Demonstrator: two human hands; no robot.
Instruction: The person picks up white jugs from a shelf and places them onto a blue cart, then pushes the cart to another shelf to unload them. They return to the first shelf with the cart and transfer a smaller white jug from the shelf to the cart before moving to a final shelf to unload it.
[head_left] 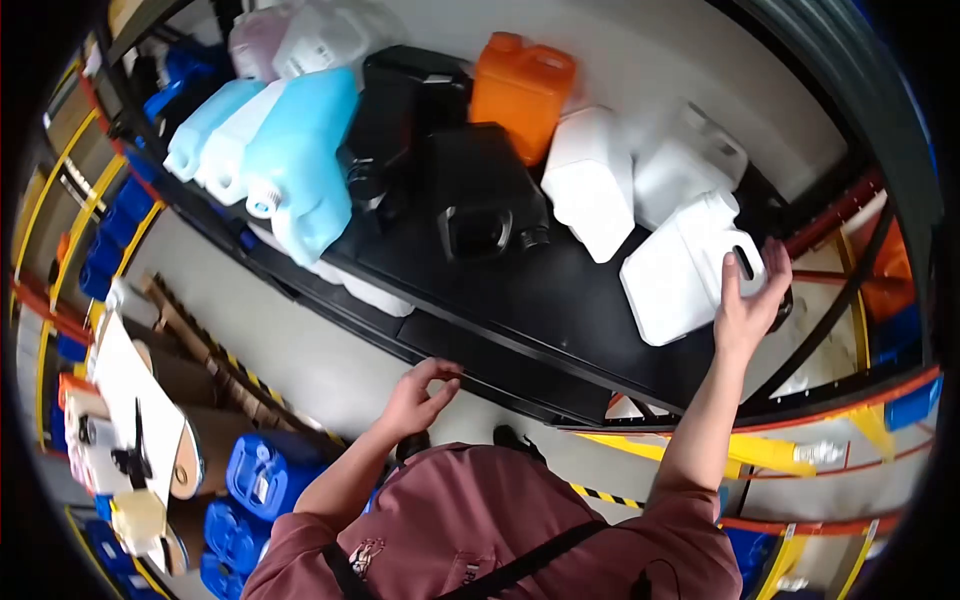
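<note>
My right hand (752,305) is at the handle of a white plastic jug (672,275) near the right end of the black shelf (560,330). The thumb lies on one side of the handle and the fingers on the other. Behind that jug are a second white jug (592,185) and a translucent whitish jug (690,160). In front of my body, below the shelf's front edge, my left hand (420,398) hangs with loosely bent fingers, thumb apart, and nothing in it.
Along the shelf are black jugs (480,190), an orange jug (522,92) and light blue jugs (310,150). Blue canisters (265,475) and a white board (135,420) are at lower left. A dark metal frame post (840,300) borders the shelf's right end, with yellow and orange racking beyond.
</note>
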